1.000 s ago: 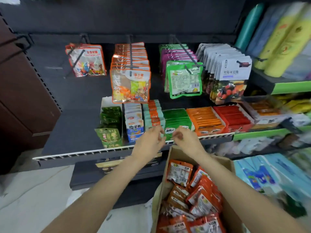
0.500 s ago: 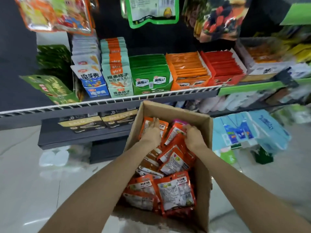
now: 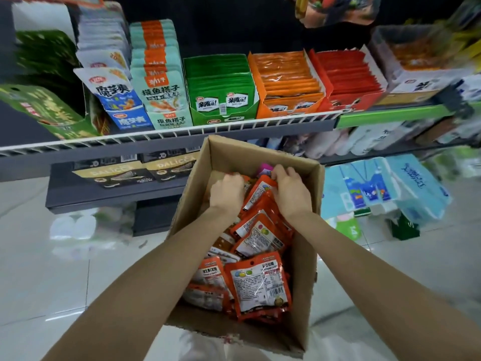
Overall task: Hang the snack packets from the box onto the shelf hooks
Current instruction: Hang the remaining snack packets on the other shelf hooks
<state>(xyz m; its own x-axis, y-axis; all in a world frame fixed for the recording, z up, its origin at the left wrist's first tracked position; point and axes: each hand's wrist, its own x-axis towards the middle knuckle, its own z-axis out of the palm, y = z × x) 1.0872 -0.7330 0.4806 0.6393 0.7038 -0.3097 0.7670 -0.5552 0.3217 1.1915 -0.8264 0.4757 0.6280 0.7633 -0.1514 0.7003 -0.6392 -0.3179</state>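
**Both hands down among the packets at the far end of the box**

Curled over the top edge of an orange packet [image 3: 260, 190], the right hand [image 3: 291, 190] has its fingers bent round that edge at the far end of the cardboard box [image 3: 307, 256]. Whether the thumb closes underneath cannot be seen. The left hand [image 3: 227, 191] lies just beside it, knuckles up, fingers bent down into the heap; whether they have hold of any packet cannot be told, since the fingertips are hidden behind the hand itself. The two hands are near each other but apart, with the gripped packet between them.

Orange snack packets [image 3: 260, 282] fill the box in a loose pile, most lying flat or tilted, label side up, and a pink packet [image 3: 265, 168] shows at the far wall next to the right hand's fingers. The box stands open on a pale glossy floor [image 3: 65, 269], right below the front rail of a wire-edged shelf [image 3: 182, 131]. On that shelf stand display cartons of packets in a row: green [image 3: 221, 87], orange [image 3: 286, 82] and red [image 3: 348, 79], with teal and blue-white packs to their left. Blue tissue packs [image 3: 390, 188] sit low to the right of the box.
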